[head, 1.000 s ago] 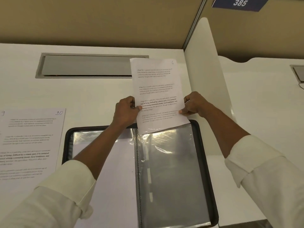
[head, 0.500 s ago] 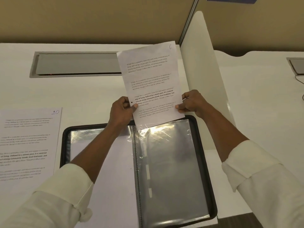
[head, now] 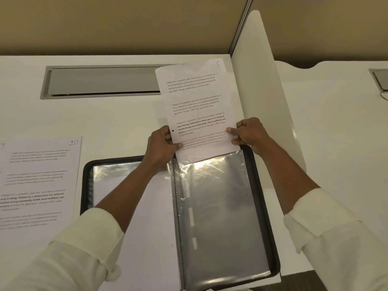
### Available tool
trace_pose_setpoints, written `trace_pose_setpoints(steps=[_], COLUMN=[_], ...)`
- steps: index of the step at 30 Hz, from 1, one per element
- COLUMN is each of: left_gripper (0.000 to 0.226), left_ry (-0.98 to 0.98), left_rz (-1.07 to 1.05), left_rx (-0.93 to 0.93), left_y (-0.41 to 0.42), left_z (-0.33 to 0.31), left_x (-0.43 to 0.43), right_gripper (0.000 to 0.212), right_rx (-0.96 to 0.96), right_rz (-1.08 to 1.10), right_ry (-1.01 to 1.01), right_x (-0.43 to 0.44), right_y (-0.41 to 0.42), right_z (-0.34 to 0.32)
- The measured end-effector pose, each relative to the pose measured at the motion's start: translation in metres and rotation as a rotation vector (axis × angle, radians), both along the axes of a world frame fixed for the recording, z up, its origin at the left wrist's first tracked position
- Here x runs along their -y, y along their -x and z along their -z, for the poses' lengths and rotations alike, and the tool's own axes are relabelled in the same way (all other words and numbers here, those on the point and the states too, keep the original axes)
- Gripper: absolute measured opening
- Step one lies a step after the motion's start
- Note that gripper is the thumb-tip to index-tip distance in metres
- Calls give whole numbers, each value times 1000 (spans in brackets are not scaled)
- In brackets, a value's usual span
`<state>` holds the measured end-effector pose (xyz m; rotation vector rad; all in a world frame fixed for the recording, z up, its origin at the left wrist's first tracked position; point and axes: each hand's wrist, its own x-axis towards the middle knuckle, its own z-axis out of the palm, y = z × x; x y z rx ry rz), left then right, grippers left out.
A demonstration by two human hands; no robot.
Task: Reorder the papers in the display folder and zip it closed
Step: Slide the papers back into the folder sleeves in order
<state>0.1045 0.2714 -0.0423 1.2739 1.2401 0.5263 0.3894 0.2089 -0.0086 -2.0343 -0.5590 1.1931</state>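
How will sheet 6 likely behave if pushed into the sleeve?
Sheet 6 is probably light and floppy: left hand and right hand both pinch its edges. The glossy sleeve likely lets it slide, though its crinkled mouth may snag.

Between the left hand and the right hand a sheet of paper is pinched; it is seen as thin, matt and white. Just below both hands, the plastic sleeve is found clear and glossy, wrinkled at its top edge, with strong glare. The display folder is edged in dull black. Beyond the hands, a grey metal-looking flap is set in the smooth white desk. The rolled cuffs are of cream cloth.
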Motion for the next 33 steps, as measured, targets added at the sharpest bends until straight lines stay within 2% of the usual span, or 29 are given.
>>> trace_pose_setpoints(steps=[4,10,18,24,30,33], left_gripper=[51,56,57,55,50,49], left_ry=[13,19,24,-16,-16,-4], left_rz=[8,65,35,0,-25,-28], left_rx=[-24,-100,-99,-81,-20,2], left_y=[-1,3,3,2,6,6], left_z=[4,5,0,2,0,2], left_x=[-3,-13,-19,-9,-5,-3], right_gripper=[31,24,17,21,34,36], right_rx=[14,44,177,213,111,144], right_rz=[32,-5,-68,-168,-198,-278], right_ry=[-8,57,121,179,211,182], right_x=[5,6,5,5,20,28], right_y=[0,5,5,4,7,7], right_z=[4,7,-2,-14,-27,-26])
